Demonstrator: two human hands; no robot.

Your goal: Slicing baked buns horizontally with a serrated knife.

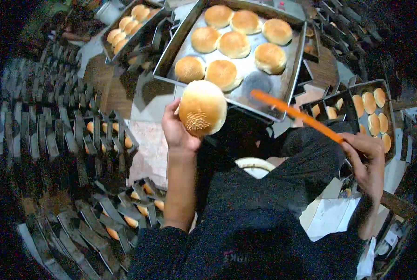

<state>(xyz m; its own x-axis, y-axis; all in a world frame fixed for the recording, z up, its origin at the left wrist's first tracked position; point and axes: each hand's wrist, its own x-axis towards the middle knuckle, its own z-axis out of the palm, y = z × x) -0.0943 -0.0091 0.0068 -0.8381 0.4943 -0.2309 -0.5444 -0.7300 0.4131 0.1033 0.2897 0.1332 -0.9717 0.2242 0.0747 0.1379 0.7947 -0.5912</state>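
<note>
My left hand (176, 127) holds a round golden bun (205, 105) from its side and underneath, just off the near edge of a metal baking tray (285, 89). Sesame seeds cover a patch on the bun's crust. In my right hand (365, 157) is a long, thin orange tool (299, 114); what kind is unclear. It slants to the upper left, its far end over the tray's near right corner, apart from the held bun. Several more round buns (234, 44) lie in the tray, and the one at the near left (190, 69) also carries seeds.
Another tray of buns (129, 24) stands at the upper left. To the right, a tray (378, 84) holds elongated rolls (374, 124). Stacked metal trays (54, 133) crowd the left side, some with bread inside. A pale board or sheet (149, 150) lies left of my forearm.
</note>
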